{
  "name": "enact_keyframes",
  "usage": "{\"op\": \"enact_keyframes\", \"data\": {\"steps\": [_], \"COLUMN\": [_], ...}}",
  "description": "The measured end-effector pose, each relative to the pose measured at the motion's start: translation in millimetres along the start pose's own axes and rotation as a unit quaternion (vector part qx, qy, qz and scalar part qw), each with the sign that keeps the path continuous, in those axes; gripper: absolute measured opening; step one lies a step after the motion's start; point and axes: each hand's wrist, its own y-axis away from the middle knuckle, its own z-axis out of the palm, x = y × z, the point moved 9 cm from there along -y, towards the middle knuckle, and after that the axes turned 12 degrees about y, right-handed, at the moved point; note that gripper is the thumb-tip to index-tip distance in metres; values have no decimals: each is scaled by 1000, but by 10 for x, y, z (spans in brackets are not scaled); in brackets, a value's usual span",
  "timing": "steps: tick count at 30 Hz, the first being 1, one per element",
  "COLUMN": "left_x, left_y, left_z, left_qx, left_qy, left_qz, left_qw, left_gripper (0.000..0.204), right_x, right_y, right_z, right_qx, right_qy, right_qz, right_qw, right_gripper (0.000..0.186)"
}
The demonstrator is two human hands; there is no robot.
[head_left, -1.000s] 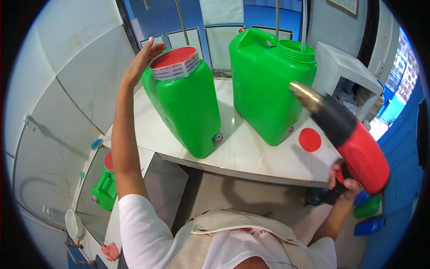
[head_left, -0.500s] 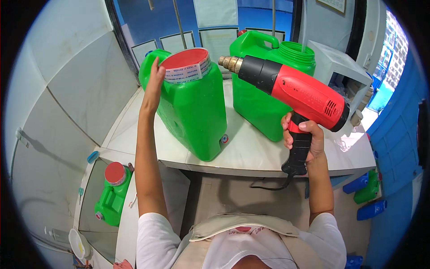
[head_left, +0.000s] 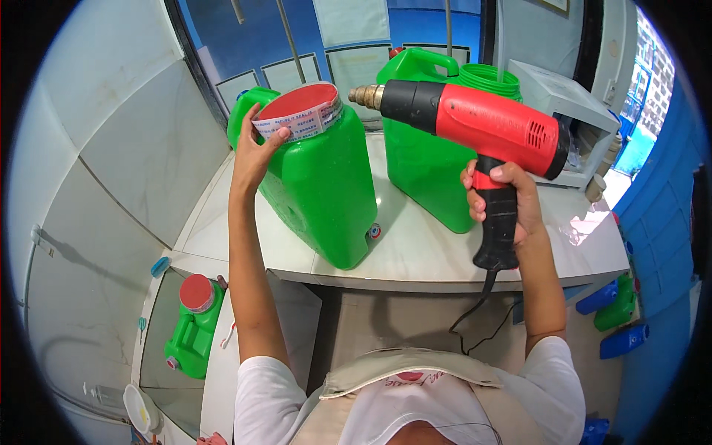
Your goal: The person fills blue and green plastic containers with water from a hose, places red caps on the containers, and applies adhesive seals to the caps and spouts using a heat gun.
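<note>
Red-capped green jerrycan (head_left: 326,185) stands tilted on the white counter (head_left: 423,248); the left hand (head_left: 256,152) steadies its cap (head_left: 300,104) and printed seal band (head_left: 304,126), fingers pressed on the band; the right hand (head_left: 504,200) is clenched round the red heat gun (head_left: 475,126), nozzle near the cap; judged best to keep fingertips off the nozzle's line; a second, uncapped jerrycan (head_left: 434,159) crowds behind; another capped one (head_left: 194,326) sits below.

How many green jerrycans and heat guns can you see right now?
Green jerrycans: 3. One under the left hand with a red cap, one open behind the nozzle, one small on the floor.
Heat guns: 1, red, in the right hand.
Total: 4
</note>
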Motion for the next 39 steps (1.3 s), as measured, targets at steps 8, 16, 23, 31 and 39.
{"op": "enact_keyframes", "data": {"steps": [8, 16, 23, 31, 39], "left_x": [15, 82, 152, 195, 175], "left_y": [16, 177, 306, 327, 376], "left_z": [8, -70, -31, -30, 3], "left_qx": [2, 90, 138, 147, 161], "left_qy": [-2, -79, -120, -157, -120], "left_qz": [14, 56, 119, 110, 118], "left_qw": [1000, 991, 976, 970, 972], "left_gripper": [96, 89, 71, 72, 73], "right_x": [-433, -637, -687, -704, -782], "right_y": [-301, -622, -813, -742, -448], "right_z": [218, 524, 922, 1181, 1087], "right_qx": [14, 10, -23, -50, -43], "right_qy": [73, 145, 229, 269, 284], "right_qz": [35, 64, 61, 46, 47], "right_qw": [997, 987, 971, 961, 957], "right_gripper": [23, 22, 24, 24, 23]}}
